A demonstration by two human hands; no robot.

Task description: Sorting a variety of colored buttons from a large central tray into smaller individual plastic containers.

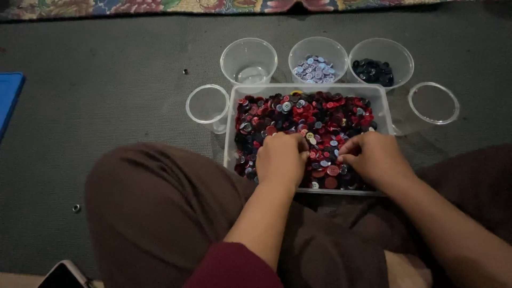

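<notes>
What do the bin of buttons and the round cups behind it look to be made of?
The bin: clear, glossy plastic by the look; the buttons show through its walls. The cups: thin transparent plastic too, rims catching light. The buttons seem hard moulded plastic, some shiny, though the dim picture leaves that open.

Red, dark blue and pale blue buttons [314, 120], clear tub [230, 122], grey mat [106, 96], brown trousers [160, 213], floral-patterned rug [80, 6]

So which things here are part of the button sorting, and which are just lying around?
In use:
left hand and right hand, both in the clear plastic tub of mixed red, black and blue buttons
clear cup of pale blue buttons
clear cup of dark buttons
three empty clear cups

Lying about:
blue mat edge
phone corner
two small loose bits
</notes>
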